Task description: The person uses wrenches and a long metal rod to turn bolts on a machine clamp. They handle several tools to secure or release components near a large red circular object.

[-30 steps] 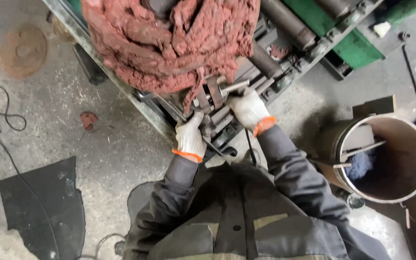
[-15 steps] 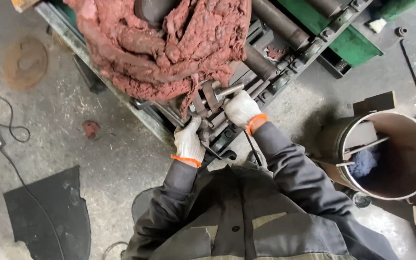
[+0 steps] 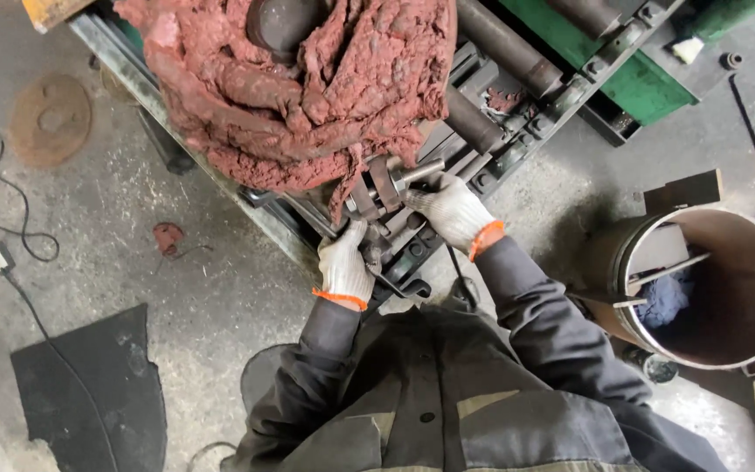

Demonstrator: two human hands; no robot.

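Left hand: the left hand (image 3: 345, 265), in a white knit glove with an orange cuff, is closed around a dark metal part at the machine's lower edge; the part itself is mostly covered by the glove.
Right hand: the right hand (image 3: 453, 210), gloved alike, grips the base of a short shiny steel bar (image 3: 414, 172) at frame centre.
Clamp fitting: a grey metal clamp-like fitting (image 3: 376, 190) sits between both hands, partly under rags.
Rags: a heap of reddish-brown dirty rags (image 3: 299, 87) hides the machine's upper part.
Machine: a dark steel machine frame with rollers (image 3: 517, 65), cut off at the top.
Drum: a rusty open round drum (image 3: 718, 288) at right, its contents hard to make out.
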